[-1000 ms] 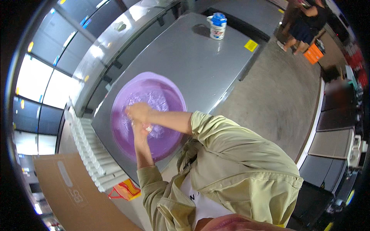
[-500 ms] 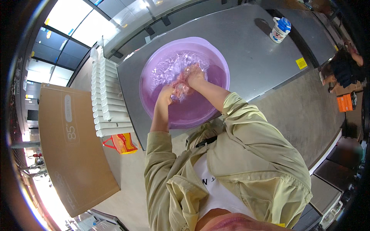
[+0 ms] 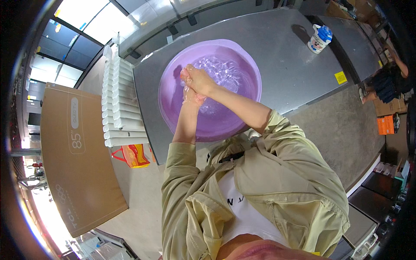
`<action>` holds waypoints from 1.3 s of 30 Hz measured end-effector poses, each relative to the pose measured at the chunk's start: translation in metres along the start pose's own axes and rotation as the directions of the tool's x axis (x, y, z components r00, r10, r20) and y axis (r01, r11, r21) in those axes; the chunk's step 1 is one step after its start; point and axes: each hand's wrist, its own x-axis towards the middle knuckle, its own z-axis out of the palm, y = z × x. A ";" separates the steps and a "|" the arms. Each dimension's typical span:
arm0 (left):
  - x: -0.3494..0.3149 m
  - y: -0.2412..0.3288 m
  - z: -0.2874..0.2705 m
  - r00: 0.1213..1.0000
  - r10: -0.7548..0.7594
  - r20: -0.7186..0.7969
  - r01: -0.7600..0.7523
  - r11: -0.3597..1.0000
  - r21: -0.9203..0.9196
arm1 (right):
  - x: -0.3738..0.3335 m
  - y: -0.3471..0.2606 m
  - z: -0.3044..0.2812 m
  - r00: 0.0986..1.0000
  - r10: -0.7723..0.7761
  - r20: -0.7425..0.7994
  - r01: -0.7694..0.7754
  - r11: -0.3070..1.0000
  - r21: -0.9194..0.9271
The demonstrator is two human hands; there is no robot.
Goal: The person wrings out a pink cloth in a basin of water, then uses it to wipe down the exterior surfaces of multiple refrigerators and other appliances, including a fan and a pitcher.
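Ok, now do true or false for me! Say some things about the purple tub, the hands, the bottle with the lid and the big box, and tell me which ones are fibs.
1. The purple tub stands on the grey table. True.
2. The tub is dry inside. False: there is water in it.
3. The right hand and the left hand are together over the tub. True.
4. The white bottle has a red lid. False: its lid is blue.
5. The big cardboard box is on the table. False: it is off the table, to the left.
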 end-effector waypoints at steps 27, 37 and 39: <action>-0.012 0.003 -0.016 0.989 -0.148 0.015 0.095 0.706 0.702 | 0.022 0.034 -0.019 0.993 -0.092 -0.074 0.101 0.987 0.128; 0.015 0.001 -0.053 0.931 -0.023 0.364 -0.349 -0.348 0.870 | -0.018 0.125 0.022 0.983 0.151 0.107 -0.050 0.772 -0.634; 0.002 0.002 -0.045 0.950 -0.049 0.309 -0.312 -0.229 0.922 | -0.018 0.121 0.030 0.979 0.204 0.031 -0.123 0.697 -0.707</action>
